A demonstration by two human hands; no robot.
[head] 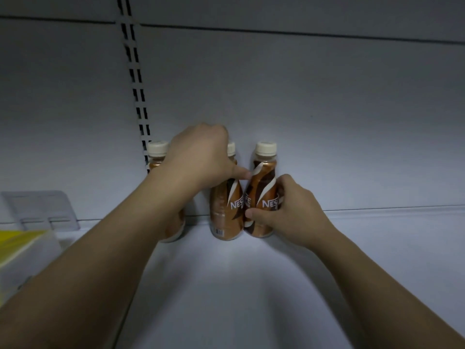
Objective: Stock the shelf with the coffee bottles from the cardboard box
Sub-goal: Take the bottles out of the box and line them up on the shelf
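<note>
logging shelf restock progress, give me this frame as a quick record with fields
shelf: three coffee bottles upright along the back panel
left bottle: partly hidden behind the left forearm
middle bottle: left hand holds its top, thumb on the shoulder
right bottle: right hand grips its body; stands against the middle bottle
far left: clear divider, yellow item
</note>
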